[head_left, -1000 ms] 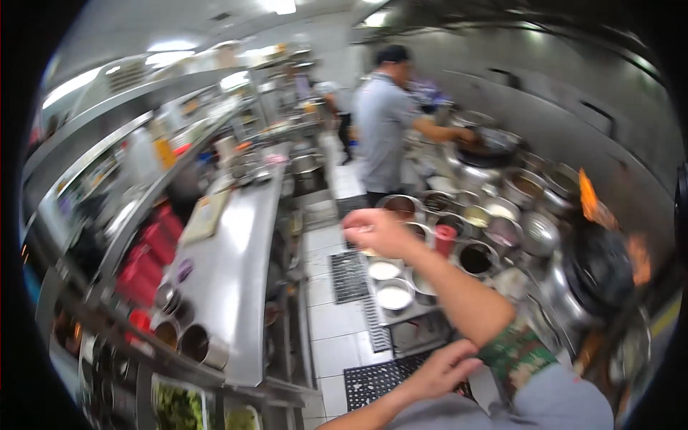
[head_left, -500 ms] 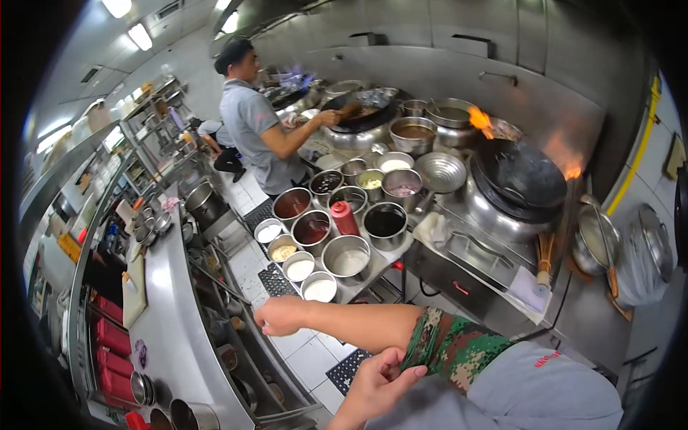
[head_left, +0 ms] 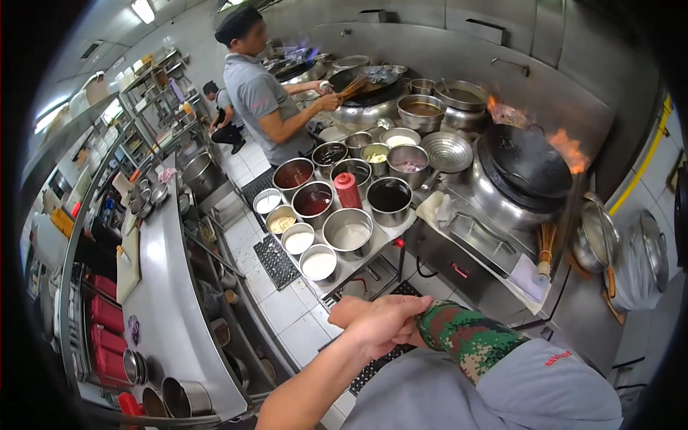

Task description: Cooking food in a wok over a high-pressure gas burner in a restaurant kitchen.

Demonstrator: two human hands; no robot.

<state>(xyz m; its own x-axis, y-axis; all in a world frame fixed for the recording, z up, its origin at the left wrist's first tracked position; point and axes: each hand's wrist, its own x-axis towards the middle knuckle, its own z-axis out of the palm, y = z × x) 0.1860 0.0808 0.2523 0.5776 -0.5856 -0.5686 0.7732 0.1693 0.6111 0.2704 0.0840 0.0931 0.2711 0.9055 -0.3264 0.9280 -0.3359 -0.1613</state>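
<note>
My left hand [head_left: 385, 324] comes up from the lower edge and reaches across to my right arm. Its fingers are closed around the forearm at the cuff of a green-and-brown camouflage oversleeve [head_left: 466, 340], the thumb lying along the cuff's edge. The grey shirt sleeve [head_left: 548, 387] continues above it. My right hand [head_left: 348, 311] shows just past the left one, partly covered by it, and looks curled, with nothing visible in it. Both hands are above the tiled floor, short of a steel cart [head_left: 390, 240] crowded with sauce pots.
A black wok [head_left: 527, 168] smokes on the right burner, with flames [head_left: 570, 152] behind it. A red squeeze bottle [head_left: 347, 192] stands among the pots. A co-worker [head_left: 261, 93] stirs at another wok; another person [head_left: 223, 118] crouches behind. A long steel counter [head_left: 168, 308] runs along the left.
My right arm has drawn in, its hand now nearer me. My left hand has moved over the right forearm. The bunched oversleeve lies smoother. The co-worker's brush has shifted slightly in the wok.
</note>
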